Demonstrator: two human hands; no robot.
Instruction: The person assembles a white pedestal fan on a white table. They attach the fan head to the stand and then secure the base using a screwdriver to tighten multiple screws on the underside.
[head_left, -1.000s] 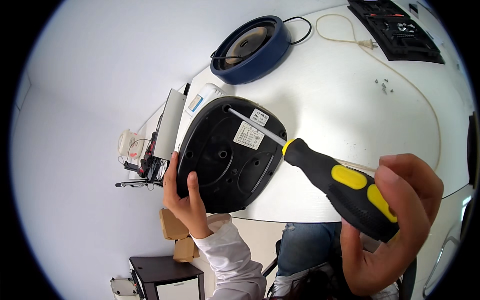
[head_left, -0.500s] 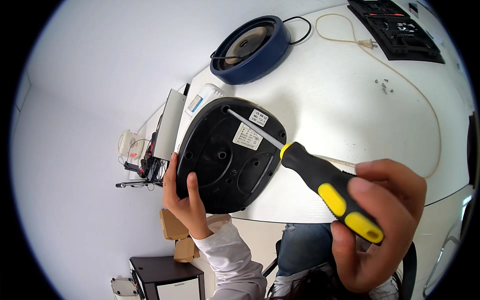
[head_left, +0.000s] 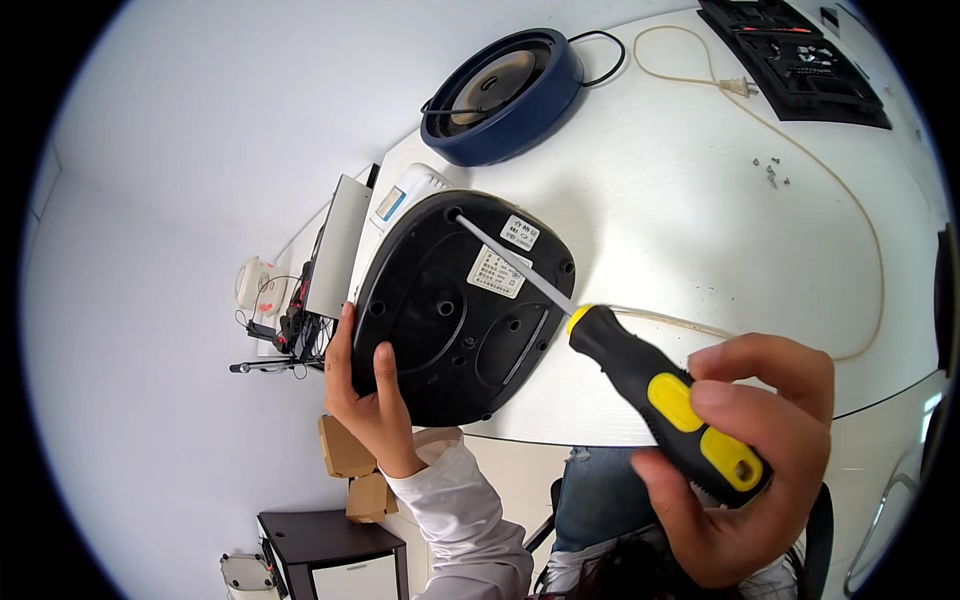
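Note:
A black plastic appliance base (head_left: 410, 270), rounded in outline and with several screw holes, stands tilted with its underside toward me. My left hand (head_left: 373, 412) grips its lower left edge, thumb on the underside and a finger along the rim. Between the fingers and thumb of my right hand (head_left: 785, 450) is a screwdriver (head_left: 625, 350) with a black and yellow handle. Its shaft crosses two white labels (head_left: 497, 273), and its tip sits in the recessed hole at the base's upper left. Whether a screw is in that hole is hidden.
Behind the base lies a round blue appliance part (head_left: 525, 115) with a black cord. Loose screws (head_left: 771, 172) rest on the white table (head_left: 660, 210). A pale power cord with a plug (head_left: 737, 87) loops around them. An open black tool case (head_left: 800, 70) occupies the far right corner.
The screwdriver handle has rolled slightly, and my right fingers have shifted left and loosened a little around it. The tip stays in the same hole. My left hand and the base look unmoved.

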